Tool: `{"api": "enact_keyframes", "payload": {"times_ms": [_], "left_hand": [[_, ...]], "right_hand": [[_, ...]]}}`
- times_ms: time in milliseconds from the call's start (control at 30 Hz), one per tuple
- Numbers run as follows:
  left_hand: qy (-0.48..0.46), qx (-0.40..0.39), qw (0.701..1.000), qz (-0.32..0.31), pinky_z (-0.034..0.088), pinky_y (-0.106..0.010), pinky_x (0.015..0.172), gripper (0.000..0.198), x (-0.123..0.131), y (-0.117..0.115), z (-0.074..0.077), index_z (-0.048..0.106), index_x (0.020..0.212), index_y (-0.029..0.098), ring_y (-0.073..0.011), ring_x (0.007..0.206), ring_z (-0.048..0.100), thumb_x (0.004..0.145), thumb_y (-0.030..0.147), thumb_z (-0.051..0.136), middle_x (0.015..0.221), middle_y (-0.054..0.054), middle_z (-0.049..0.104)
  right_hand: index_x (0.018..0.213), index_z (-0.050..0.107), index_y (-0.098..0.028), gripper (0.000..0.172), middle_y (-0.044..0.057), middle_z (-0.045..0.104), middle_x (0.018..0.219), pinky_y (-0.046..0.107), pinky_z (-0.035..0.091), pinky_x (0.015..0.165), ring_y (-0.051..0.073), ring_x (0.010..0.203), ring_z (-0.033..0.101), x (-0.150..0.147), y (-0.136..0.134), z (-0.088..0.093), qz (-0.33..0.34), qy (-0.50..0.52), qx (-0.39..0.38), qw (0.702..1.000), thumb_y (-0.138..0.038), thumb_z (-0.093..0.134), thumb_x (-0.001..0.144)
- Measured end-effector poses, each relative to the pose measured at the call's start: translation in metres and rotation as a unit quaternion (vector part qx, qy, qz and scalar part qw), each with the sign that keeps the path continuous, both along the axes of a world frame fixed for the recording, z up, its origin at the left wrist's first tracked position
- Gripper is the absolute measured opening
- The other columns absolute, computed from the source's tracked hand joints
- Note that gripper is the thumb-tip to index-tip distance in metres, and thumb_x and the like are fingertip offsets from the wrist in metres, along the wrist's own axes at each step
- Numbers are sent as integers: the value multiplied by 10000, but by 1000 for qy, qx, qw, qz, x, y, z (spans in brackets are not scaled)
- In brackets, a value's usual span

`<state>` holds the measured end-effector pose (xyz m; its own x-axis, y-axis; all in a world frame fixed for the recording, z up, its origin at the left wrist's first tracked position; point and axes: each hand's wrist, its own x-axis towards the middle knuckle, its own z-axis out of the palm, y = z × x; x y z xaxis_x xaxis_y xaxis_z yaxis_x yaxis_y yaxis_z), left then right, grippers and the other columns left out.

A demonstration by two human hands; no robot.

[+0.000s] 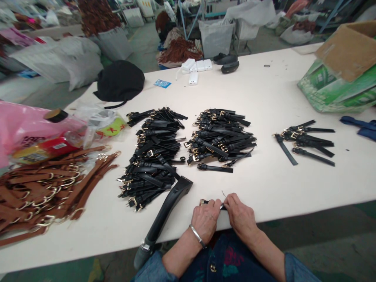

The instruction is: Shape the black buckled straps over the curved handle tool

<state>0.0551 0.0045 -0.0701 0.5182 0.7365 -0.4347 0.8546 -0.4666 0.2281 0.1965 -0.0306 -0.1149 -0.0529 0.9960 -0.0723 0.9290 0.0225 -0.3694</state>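
Note:
At the table's near edge my left hand point(206, 218) and my right hand point(239, 213) meet, both pinched on one small black strap point(205, 202) with a gold buckle at its left end. The strap lies flat on the white table point(264, 184). A silver bangle circles my left wrist. A thin thread sticks up just above my right fingers. A large heap of black buckled straps point(152, 150) lies ahead to the left, and a second heap point(221, 139) lies straight ahead. A small group of black straps point(307, 141) rests to the right.
A long black handle piece point(166, 213) lies beside my left hand, overhanging the edge. Brown straps point(44, 188) pile at the left by a pink bag point(26, 127). A black cap point(120, 82), white boxes point(195, 68) and a green carton point(340, 78) sit farther back.

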Motion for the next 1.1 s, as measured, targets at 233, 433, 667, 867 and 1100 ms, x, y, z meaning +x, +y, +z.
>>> {"api": "enact_keyframes", "payload": {"times_ms": [233, 433, 667, 867, 1100], "left_hand": [[-9, 9, 1000, 3, 426, -302, 610, 158, -1, 2, -1, 421, 944, 225, -208, 771, 535, 871, 198, 284, 854, -34, 551], [-23, 10, 1000, 1, 415, -283, 611, 134, -5, 1, 6, 398, 967, 234, -199, 797, 533, 880, 264, 300, 876, -21, 552], [-43, 7, 998, -47, 404, -293, 623, 116, -3, 5, 16, 391, 956, 219, -191, 745, 548, 857, 279, 375, 861, -14, 560], [-43, 16, 996, -77, 410, -341, 641, 94, 7, 4, 12, 393, 936, 224, -210, 733, 557, 852, 264, 379, 846, -1, 564], [-44, 15, 995, -86, 413, -346, 663, 110, 6, 4, 8, 405, 945, 232, -204, 747, 557, 846, 279, 401, 864, 5, 560]], "right_hand": [[814, 472, -210, 177, 15, 519, 832, 217, 347, 495, 115, 623, 512, 3, 2, 15, -19, 96, -18, 995, -242, 314, 887], [729, 496, -210, 262, 16, 541, 709, 256, 394, 580, 144, 632, 539, 71, -32, 34, -51, 74, -67, 994, -330, 318, 880], [849, 557, -236, 149, 15, 560, 749, 268, 418, 581, 147, 623, 546, 84, -46, 43, -36, 112, -96, 988, -332, 446, 820], [1015, 518, -204, 220, 56, 538, 901, 277, 463, 668, 138, 696, 529, 37, -21, 20, -49, 306, -20, 951, -190, 441, 810], [965, 538, -194, 201, 59, 531, 903, 273, 465, 603, 133, 655, 526, 37, -20, 4, -64, 316, -11, 947, -163, 456, 784]]}}
